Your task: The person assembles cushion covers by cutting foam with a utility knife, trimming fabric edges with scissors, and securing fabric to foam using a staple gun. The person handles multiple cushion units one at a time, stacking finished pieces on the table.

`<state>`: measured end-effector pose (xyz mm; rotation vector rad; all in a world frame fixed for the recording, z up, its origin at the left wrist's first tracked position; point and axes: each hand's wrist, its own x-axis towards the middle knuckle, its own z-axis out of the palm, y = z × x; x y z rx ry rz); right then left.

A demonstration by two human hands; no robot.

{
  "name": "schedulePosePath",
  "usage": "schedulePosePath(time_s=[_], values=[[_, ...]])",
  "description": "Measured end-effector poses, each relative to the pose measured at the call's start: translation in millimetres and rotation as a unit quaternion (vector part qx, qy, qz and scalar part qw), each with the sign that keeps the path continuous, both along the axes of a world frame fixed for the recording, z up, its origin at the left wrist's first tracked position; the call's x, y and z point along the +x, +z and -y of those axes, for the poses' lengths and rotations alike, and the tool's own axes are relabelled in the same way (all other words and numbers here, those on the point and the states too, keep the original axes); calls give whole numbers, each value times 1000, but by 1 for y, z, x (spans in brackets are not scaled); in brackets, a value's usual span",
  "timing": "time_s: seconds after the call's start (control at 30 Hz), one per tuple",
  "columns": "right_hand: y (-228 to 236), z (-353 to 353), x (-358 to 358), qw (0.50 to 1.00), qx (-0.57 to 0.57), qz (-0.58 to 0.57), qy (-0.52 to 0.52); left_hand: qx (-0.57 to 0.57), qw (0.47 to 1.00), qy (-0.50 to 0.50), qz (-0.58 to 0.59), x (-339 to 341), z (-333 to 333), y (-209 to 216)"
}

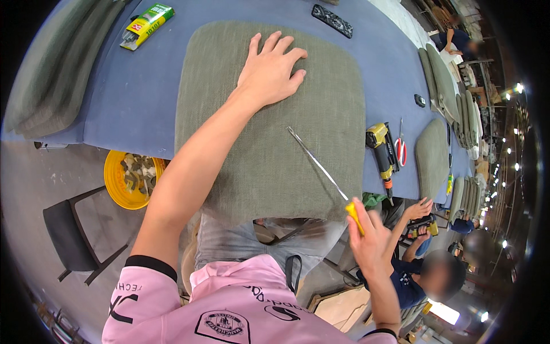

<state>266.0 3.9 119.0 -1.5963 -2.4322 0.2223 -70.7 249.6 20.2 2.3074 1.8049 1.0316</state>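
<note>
Right grip [370, 239] holds one yellow-handled tool [354, 216] over one cushion [269, 152].

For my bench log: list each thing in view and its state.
Green cushion: lying flat
Yellow-handled tool: held aslant
Right hand: gripping that tool
Left hand: spread on the cushion
Scissors: lying down, blades seemingly shut
Power tool by the scissors: unheld
Yellow bucket: holding scraps
Small box: lying down, one end seemingly open
Black chair: unoccupied
Dark phone-shaped object: lying flat
</note>
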Motion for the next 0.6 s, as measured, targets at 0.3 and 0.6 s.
schedulePosePath(time_s=[0.3, 0.6], values=[[-54, 41, -17, 847, -281, -428, -143, -17, 999, -44, 28, -12, -1, 5], [-39, 60, -28, 991, 35, -59, -117, -20, 997, -63, 42, -14, 0, 7]])
